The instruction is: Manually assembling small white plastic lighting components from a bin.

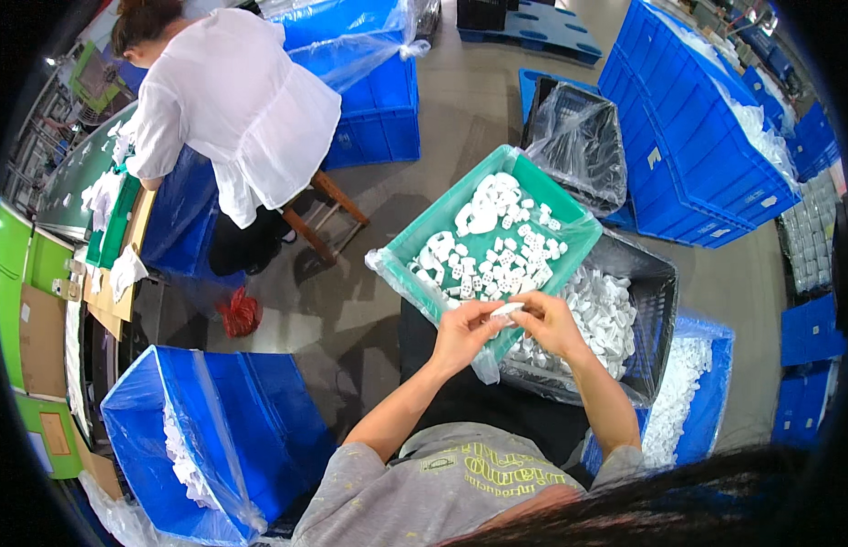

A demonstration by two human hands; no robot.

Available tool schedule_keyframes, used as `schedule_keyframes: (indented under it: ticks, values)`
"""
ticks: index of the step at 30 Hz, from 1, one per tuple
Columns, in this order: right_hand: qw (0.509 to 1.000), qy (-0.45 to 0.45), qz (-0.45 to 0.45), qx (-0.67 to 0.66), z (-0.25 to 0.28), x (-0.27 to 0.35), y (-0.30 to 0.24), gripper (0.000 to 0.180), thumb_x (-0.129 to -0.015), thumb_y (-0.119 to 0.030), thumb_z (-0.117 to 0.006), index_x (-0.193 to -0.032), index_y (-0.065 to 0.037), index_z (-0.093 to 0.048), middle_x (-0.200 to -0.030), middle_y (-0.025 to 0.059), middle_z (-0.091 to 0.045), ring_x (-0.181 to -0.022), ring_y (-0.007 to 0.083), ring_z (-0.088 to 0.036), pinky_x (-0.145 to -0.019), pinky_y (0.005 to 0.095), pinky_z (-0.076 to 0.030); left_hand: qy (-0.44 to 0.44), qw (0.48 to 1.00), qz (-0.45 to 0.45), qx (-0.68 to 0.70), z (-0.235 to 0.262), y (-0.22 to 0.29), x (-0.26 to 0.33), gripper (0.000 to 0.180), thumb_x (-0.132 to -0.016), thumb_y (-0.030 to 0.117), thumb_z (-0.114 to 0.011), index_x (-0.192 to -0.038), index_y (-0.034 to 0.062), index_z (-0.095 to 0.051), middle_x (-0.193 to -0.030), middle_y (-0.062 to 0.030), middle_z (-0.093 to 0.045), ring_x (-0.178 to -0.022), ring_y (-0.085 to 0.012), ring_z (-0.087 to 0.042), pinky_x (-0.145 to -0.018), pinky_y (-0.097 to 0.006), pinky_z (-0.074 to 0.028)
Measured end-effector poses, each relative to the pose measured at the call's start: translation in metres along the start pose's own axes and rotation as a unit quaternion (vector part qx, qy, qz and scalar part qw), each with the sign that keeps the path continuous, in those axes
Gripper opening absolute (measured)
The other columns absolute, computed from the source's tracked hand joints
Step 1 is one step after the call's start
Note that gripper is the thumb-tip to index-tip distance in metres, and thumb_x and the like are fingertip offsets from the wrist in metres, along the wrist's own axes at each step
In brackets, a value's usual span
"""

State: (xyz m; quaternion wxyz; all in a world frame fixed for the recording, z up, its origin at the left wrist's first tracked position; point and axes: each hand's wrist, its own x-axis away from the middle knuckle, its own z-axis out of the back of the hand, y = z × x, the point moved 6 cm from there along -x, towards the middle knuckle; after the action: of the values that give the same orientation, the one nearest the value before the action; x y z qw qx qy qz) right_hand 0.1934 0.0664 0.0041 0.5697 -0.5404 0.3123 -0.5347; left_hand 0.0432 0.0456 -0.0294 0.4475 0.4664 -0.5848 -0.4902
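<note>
Both my hands meet over the near edge of a green bin [579, 239], pinching one small white plastic part [508, 310] between them. My left hand [467, 330] grips its left end with thumb and fingertips. From the other side my right hand [549, 321] closes on it; its exact shape is partly covered by my fingers. Inside the bin lie many loose white plastic pieces [506, 264], some small and blocky with holes, others larger and curved. Below my right hand, a black crate [656, 310] lined with clear plastic holds a heap of white parts [606, 314].
A blue bin [707, 428] of white bits stands right of the crate; another blue bin [269, 410] is at lower left. A person in white [232, 100] sits on a wooden stool [337, 205] at a workbench. A red bag [240, 313] lies on the floor. Large blue containers [679, 137] stand far right.
</note>
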Motion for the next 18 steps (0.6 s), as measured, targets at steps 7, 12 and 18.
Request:
schedule_keyframes:
  ticks: [7,12,18]
  values:
    - [0.975,0.091,0.120,0.164,0.000,0.019,-0.007,0.011,-0.070,-0.003,-0.064,-0.080,0.000,-0.060,-0.066,0.0135,-0.060,-0.055,0.0224,-0.059,-0.051,0.0308,-0.044,0.105,0.945,-0.171,-0.258,-0.017,0.037,0.013,0.017,-0.069,-0.006,-0.062,-0.085,-0.0007,-0.064,-0.068,-0.0093,-0.058,-0.055,-0.0149,-0.056,-0.049,-0.025,-0.043]
    - [0.952,0.161,0.185,0.182,0.008,0.029,-0.015,0.012,-0.065,0.004,-0.060,-0.076,-0.001,-0.059,-0.062,0.0131,-0.058,-0.053,0.0244,-0.057,-0.048,0.0313,-0.042,0.109,0.935,-0.190,-0.277,-0.026,0.042,0.008,0.017,-0.066,-0.008,-0.060,-0.080,0.0006,-0.064,-0.066,-0.0105,-0.057,-0.055,-0.0187,-0.056,-0.048,-0.027,-0.042]
    - [0.958,0.072,0.115,0.252,0.055,0.036,-0.002,0.011,-0.066,-0.004,-0.063,-0.077,-0.003,-0.060,-0.069,0.0103,-0.059,-0.060,0.0265,-0.058,-0.053,0.0329,-0.044,-0.014,0.969,-0.159,-0.191,-0.031,0.041,-0.001,0.018,-0.073,0.002,-0.064,-0.092,0.0030,-0.063,-0.076,-0.0093,-0.060,-0.064,-0.0195,-0.060,-0.051,-0.028,-0.045]
